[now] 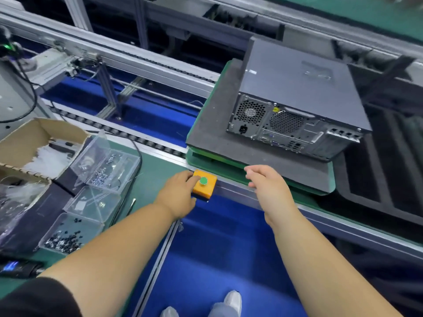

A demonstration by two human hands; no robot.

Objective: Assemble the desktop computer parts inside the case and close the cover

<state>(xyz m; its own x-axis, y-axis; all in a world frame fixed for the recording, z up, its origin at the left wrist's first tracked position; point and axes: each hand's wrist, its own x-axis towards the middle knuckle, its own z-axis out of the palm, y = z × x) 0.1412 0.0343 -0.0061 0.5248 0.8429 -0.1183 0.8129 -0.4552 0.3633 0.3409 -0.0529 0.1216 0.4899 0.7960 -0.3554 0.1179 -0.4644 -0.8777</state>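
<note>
Feet: two pale shoe covers [231, 302] at the near edge, standing on blue floor.

Left hand [177, 197]: near centre, laid against the left side of an orange button box [204, 187] fixed on the bench rail. Fingers reach toward the green push-button [203, 180]; whether a fingertip actually touches the button cannot be told. The hand grasps nothing.

Right hand [266, 186]: just right of the box, hovering above the near edge of the pallet, fingers loosely curled and empty.

Desktop computer case [302, 99]: far right, lying on its side on a grey foam pad [212, 124] over a green pallet [329, 179] on the conveyor. Side cover appears shut; the rear panel with fan grilles and ports faces the person.

Parts stock, left: clear trays of screws [100, 177], cardboard box [27, 143], electric screwdriver [20, 268] at the near left corner.

Judgement: assembly looks complete, and the step in hand is probably releasing the pallet down the line. Done well: one firm, square press on the green button with a fingertip; right hand lifted off the pallet edge before it travels; cover seams checked flush first, since nothing restrains the case on the foam.
</note>
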